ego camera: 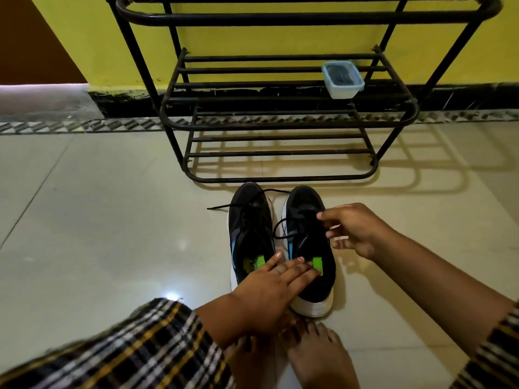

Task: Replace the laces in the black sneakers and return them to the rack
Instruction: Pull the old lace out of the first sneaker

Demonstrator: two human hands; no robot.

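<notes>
Two black sneakers with white soles stand side by side on the floor, toes toward the rack: the left sneaker (248, 228) and the right sneaker (309, 248). Both have green patches on their insoles. A loose black lace (222, 206) trails left from the left sneaker. My left hand (276, 284) lies flat over the heel opening of the right sneaker, fingers spread. My right hand (354, 231) pinches the black lace (280, 227) at the right sneaker's tongue; a loop of it hangs between the shoes.
A black metal shoe rack (280, 124) stands against the yellow wall just beyond the sneakers. A small clear plastic box with a blue rim (342, 78) holding dark laces sits on its middle shelf. My bare feet (314, 349) rest on the glossy tiled floor.
</notes>
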